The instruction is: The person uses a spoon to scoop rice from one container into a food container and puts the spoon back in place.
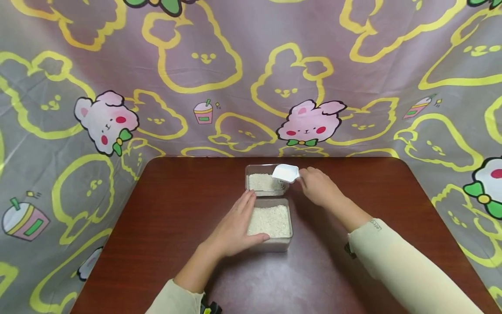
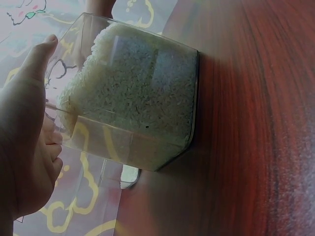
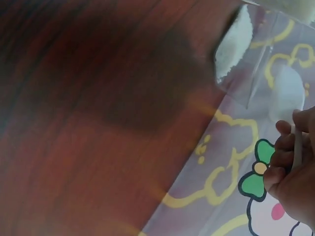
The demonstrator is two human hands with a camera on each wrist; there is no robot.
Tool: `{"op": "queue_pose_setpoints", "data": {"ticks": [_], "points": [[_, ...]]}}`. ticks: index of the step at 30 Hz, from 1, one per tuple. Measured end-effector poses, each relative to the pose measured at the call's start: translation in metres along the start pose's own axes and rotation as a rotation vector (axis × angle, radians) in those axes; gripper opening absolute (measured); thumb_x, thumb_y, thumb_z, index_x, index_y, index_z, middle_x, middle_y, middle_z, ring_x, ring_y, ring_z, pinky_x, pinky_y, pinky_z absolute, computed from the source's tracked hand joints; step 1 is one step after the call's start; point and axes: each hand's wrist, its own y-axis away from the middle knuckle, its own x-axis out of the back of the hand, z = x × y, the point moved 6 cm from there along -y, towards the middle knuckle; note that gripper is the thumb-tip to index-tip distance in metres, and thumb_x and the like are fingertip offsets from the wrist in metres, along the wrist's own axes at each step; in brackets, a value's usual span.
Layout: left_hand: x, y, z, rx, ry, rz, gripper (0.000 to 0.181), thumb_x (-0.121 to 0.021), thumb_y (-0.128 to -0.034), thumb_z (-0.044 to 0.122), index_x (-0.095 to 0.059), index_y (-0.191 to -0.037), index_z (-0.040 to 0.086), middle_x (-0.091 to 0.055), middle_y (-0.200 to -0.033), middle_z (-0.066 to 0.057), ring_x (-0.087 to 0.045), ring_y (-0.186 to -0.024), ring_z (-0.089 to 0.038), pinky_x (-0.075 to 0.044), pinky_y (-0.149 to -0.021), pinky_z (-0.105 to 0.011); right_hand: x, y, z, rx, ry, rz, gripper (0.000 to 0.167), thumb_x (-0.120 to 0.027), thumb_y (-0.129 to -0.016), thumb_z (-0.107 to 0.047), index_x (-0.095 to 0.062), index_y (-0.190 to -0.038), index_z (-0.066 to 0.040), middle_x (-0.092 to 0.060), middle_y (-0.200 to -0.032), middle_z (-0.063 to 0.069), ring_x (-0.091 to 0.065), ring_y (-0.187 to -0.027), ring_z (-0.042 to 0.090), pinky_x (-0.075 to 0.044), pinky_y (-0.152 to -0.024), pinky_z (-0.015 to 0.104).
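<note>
My right hand (image 1: 318, 185) grips the handle of a white scoop (image 1: 286, 173), whose bowl is over the right part of the far clear container (image 1: 246, 181). That container holds a layer of rice (image 1: 263, 181); whether grains lie in the scoop, I cannot tell. Also in the right wrist view, the fingers curl round the scoop's thin handle (image 3: 297, 147). On the left side of the near clear container (image 1: 270, 245), my left hand (image 1: 234, 226) rests with fingers extended and thumb along the near rim. Rice (image 2: 142, 73) fills much of this near container.
Both containers stand one behind the other on a dark red-brown wooden table (image 1: 168, 209). A grey cloth (image 1: 235, 100) with yellow outlines and cartoon animals hangs behind the table and along its sides.
</note>
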Motion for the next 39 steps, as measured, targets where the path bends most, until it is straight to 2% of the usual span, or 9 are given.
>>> {"op": "queue_pose_setpoints", "data": {"ticks": [4, 9, 17, 24, 31, 35, 39], "points": [[-0.001, 0.000, 0.001, -0.010, -0.013, -0.010, 0.107, -0.060, -0.0848, 0.066, -0.017, -0.155, -0.002, -0.016, -0.164, -0.016, -0.012, -0.153, -0.027, -0.020, -0.122, -0.043, 0.006, 0.011, 0.001, -0.034, -0.110, 0.021, 0.019, -0.054, -0.099, -0.016, -0.063, -0.106, -0.001, -0.063, -0.094, 0.015, -0.060, -0.089, 0.033, -0.050, -0.078, 0.050], [0.000, 0.000, 0.001, -0.006, -0.017, -0.019, 0.107, -0.060, -0.0852, 0.066, -0.016, -0.155, -0.003, -0.015, -0.164, -0.016, -0.012, -0.152, -0.027, -0.021, -0.122, -0.044, 0.024, 0.023, -0.012, -0.007, -0.166, 0.047, 0.025, -0.052, -0.101, -0.021, -0.063, -0.115, -0.004, -0.065, -0.107, 0.013, -0.061, -0.104, 0.032, -0.050, -0.090, 0.051], [0.002, 0.000, 0.001, 0.003, -0.042, -0.032, 0.108, -0.059, -0.0850, 0.067, -0.016, -0.156, -0.002, -0.016, -0.164, -0.015, -0.013, -0.152, -0.027, -0.020, -0.122, -0.042, 0.054, 0.051, -0.042, 0.125, -0.177, 0.019, 0.014, -0.057, -0.098, -0.018, -0.064, -0.108, -0.010, -0.064, -0.099, 0.003, -0.059, -0.094, 0.021, -0.051, -0.085, 0.044], [0.001, -0.001, 0.001, 0.000, -0.062, -0.034, 0.108, -0.058, -0.0842, 0.069, -0.017, -0.156, -0.001, -0.017, -0.164, -0.015, -0.013, -0.152, -0.025, -0.018, -0.122, -0.041, 0.061, 0.068, -0.067, 0.216, -0.112, -0.053, 0.016, -0.062, -0.095, -0.018, -0.066, -0.109, -0.010, -0.062, -0.092, 0.000, -0.059, -0.089, 0.019, -0.053, -0.080, 0.040], [0.002, -0.002, 0.001, -0.011, -0.050, -0.020, 0.109, -0.058, -0.0841, 0.070, -0.018, -0.155, -0.002, -0.018, -0.164, -0.016, -0.014, -0.152, -0.027, -0.020, -0.122, -0.042, 0.055, 0.070, -0.085, 0.284, 0.019, -0.122, 0.017, -0.071, -0.090, -0.019, -0.067, -0.100, -0.006, -0.057, -0.079, 0.000, -0.056, -0.074, 0.018, -0.051, -0.068, 0.034], [0.002, -0.002, 0.001, -0.017, -0.052, -0.021, 0.109, -0.057, -0.0845, 0.070, -0.018, -0.155, -0.003, -0.016, -0.164, -0.015, -0.014, -0.152, -0.026, -0.020, -0.122, -0.042, 0.054, 0.069, -0.095, 0.309, 0.109, -0.171, 0.015, -0.073, -0.088, -0.019, -0.067, -0.093, -0.007, -0.057, -0.077, 0.002, -0.058, -0.073, 0.021, -0.051, -0.066, 0.035], [0.002, -0.001, 0.001, -0.023, -0.061, -0.018, 0.108, -0.058, -0.0844, 0.069, -0.019, -0.155, -0.004, -0.018, -0.163, -0.017, -0.014, -0.152, -0.027, -0.020, -0.122, -0.042, 0.052, 0.068, -0.106, 0.329, 0.176, -0.252, 0.017, -0.072, -0.089, -0.020, -0.068, -0.096, -0.005, -0.061, -0.079, 0.005, -0.061, -0.074, 0.023, -0.053, -0.066, 0.038]]}}
